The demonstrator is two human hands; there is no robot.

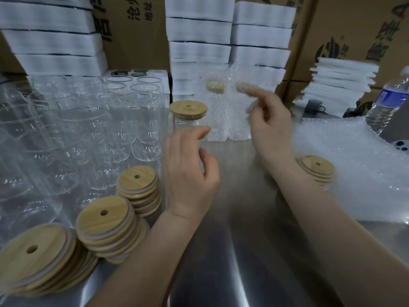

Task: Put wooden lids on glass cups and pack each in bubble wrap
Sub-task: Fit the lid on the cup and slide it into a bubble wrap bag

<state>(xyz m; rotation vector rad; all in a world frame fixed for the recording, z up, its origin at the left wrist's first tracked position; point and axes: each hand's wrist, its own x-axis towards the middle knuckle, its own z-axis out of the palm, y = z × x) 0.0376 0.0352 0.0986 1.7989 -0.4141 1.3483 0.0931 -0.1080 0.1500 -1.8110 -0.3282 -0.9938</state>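
Observation:
A glass cup [183, 127] with a wooden lid [188, 109] stands at the table's middle. My left hand [190, 171] hovers just in front of it, fingers loosely curled, holding nothing. My right hand [269, 120] is blurred, raised beside two cups wrapped in bubble wrap [225, 107], fingers relaxed and empty. Several bare glass cups [88, 129] crowd the left side. Three stacks of wooden lids [106, 227] lie at the front left. A smaller lid stack [318, 171] sits behind my right forearm, at the edge of the bubble wrap pile [354, 165].
The steel table [232, 251] runs toward me. White foam sheet stacks [228, 41] and cardboard boxes [354, 29] fill the back. A water bottle [389, 100] stands at the far right, with more foam sheets [340, 85] and a dark mug [313, 107] next to it.

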